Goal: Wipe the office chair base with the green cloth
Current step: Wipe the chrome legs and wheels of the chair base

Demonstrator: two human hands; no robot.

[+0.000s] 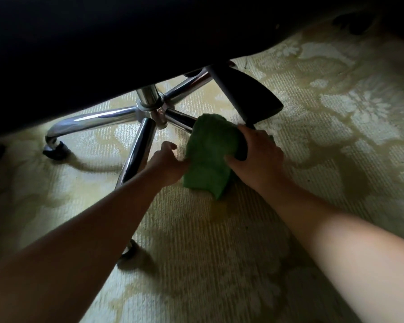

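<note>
Your two bare forearms reach in from the bottom corners toward the middle of the view. Your right hand (258,155) is curled around the right side of the green cloth (208,157), thumb pressed on the front of the fabric and fingers wrapped behind it, so it grips the cloth together with something dark underneath; whether that is the chrome leg or its caster you cannot tell. Your left hand (167,163) meets the cloth's left edge with the fingers partly bent and the thumb raised; whether it is pinching the fabric or only touching it is not clear. The cloth is bunched over the outer part of one leg of the office chair base (149,110), and its lower corner hangs down to the carpet (219,252). From the cloth the covered leg runs back to the shiny hub, where the chrome column rises into the dark underside of the seat (91,43). Another leg runs toward you, passing behind your left forearm to a caster (130,250) near it. A third leg bends left to a black caster (54,150) on the carpet. A dark flat lever (250,94) slants down from under the seat just above your right hand. The carpet is pale with a floral pattern.
</note>
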